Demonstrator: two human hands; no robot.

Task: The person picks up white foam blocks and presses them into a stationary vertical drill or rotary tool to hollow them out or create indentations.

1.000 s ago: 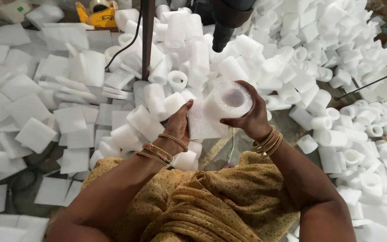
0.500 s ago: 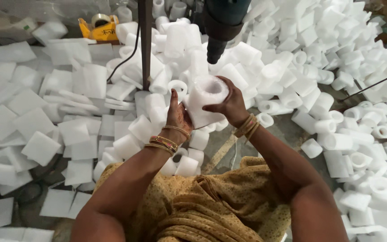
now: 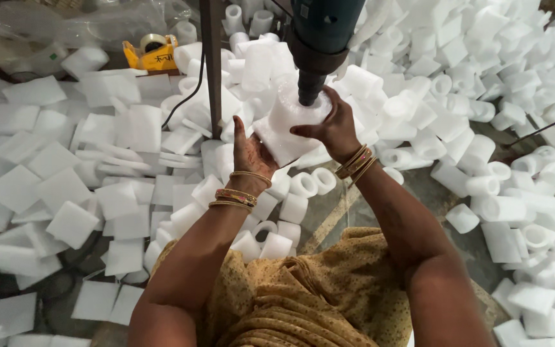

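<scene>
Both my hands hold a white foam block [image 3: 287,125] up against the nose of a dark green drill head [image 3: 321,38] that hangs from above. My right hand [image 3: 332,128] grips the block's right side, thumb across its front. My left hand [image 3: 248,149] presses flat against its lower left side. Bangles ring both wrists. The drill's tip meets the top of the block, and the contact itself is hidden.
A dark metal post [image 3: 211,64] stands left of the drill. Flat white foam squares [image 3: 65,186] lie on the left, and hollow foam cylinders [image 3: 483,186] are heaped on the right. A yellow tape dispenser [image 3: 152,53] sits at the back.
My hands have lifted the foam block upward, from near my lap to the drill's nose. The view tilted up with it.
</scene>
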